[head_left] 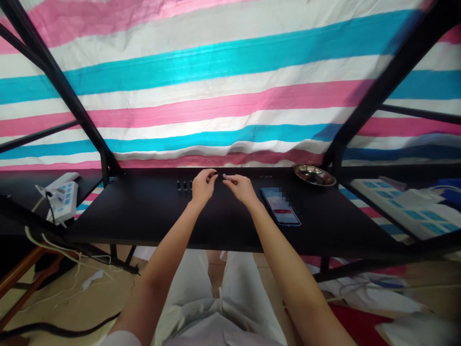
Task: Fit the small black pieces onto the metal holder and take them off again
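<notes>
My left hand (202, 185) and my right hand (240, 186) are raised just above the black table (151, 216), close together. Each hand pinches something tiny between thumb and fingertips. The left pinch holds a small dark piece near its fingertips; the right pinch holds a small pale-tipped piece (224, 176). What exactly they are is too small to tell. Three small dark upright pieces (184, 186) stand in a row on the table just left of my left hand.
A phone (280, 206) with a lit screen lies right of my right hand. A metal dish (314, 175) sits at the back right. Power strips lie at the left (65, 196) and right (399, 206). Black frame bars slant overhead; a striped cloth hangs behind.
</notes>
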Available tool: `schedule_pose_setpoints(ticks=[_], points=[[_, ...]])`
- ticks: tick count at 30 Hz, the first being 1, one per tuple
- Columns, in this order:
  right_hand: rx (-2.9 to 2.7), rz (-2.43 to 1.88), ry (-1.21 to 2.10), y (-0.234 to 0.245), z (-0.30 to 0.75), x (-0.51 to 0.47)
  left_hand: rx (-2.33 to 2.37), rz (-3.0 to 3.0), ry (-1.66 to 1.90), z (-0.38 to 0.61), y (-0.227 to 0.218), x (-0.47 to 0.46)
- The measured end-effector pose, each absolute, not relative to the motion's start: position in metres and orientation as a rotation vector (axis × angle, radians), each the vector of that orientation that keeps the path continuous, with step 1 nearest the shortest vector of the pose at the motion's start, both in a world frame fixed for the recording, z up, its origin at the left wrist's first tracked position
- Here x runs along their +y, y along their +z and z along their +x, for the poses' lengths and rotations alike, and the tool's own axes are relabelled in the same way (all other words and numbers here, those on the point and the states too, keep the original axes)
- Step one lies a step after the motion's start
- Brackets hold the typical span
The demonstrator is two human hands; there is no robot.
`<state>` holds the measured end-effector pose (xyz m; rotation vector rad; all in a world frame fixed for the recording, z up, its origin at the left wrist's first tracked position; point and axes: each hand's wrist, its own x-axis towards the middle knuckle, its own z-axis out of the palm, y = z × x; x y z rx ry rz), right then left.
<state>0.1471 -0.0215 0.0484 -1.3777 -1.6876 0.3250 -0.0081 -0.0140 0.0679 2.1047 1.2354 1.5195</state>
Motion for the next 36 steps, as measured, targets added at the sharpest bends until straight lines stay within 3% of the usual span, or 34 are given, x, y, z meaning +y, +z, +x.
schedule_pose_setpoints(ticks=[5, 20, 26, 36], points=[[-1.652, -1.421, 0.303, 0.044, 0.146, -0.02, 1.193, 1.819, 1.623, -0.011, 0.078, -0.015], [-1.936, -1.552, -0.01, 0.059, 0.145, -0.022, 1.181, 1.937, 1.434, -0.015, 0.069, -0.019], [-1.979, -1.448, 0.108, 0.054, 0.133, -0.017, 1.179, 1.961, 1.413, -0.015, 0.057, -0.015], [-1.715, -1.612, 0.573, -0.004, 0.11, 0.033, 1.445, 1.632, 1.608, -0.055, 0.013, -0.007]])
